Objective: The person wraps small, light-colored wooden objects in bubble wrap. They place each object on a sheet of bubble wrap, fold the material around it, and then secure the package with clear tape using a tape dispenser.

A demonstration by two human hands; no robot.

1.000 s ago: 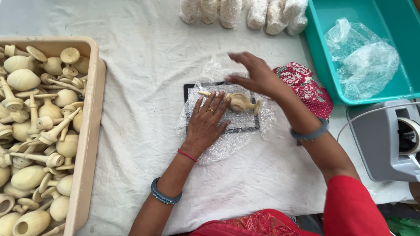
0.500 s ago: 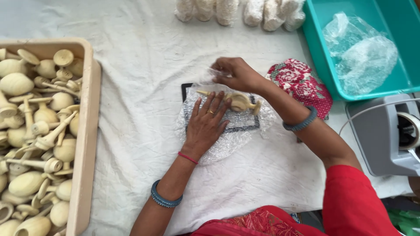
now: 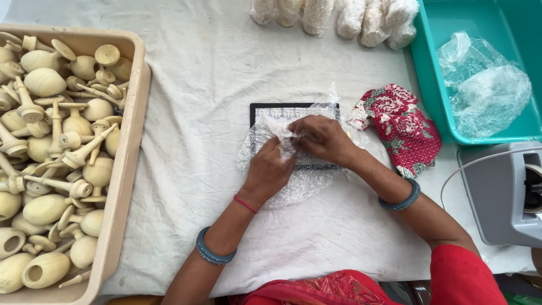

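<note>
A sheet of clear bubble wrap [image 3: 302, 183] lies over a dark-framed patterned board [image 3: 293, 110] on the white cloth. My left hand [image 3: 268, 172] and my right hand [image 3: 322, 138] meet over its middle, both gripping the wrap's folded edge. The wrap is pulled over a small wooden piece, which is now hidden under my fingers and the plastic.
A beige tray [image 3: 127, 169] full of several turned wooden pieces [image 3: 51, 141] fills the left side. A red floral cloth pouch [image 3: 403, 127] lies right of my hands. A teal bin [image 3: 435, 73] holds clear plastic bags. A grey machine [image 3: 499, 192] stands at right. Wrapped bundles [image 3: 339, 14] line the far edge.
My right hand has pulled the far edge of the bubble wrap toward me over the wooden piece. My left hand rose from lying flat to gripping the wrap. The piece is now covered.
</note>
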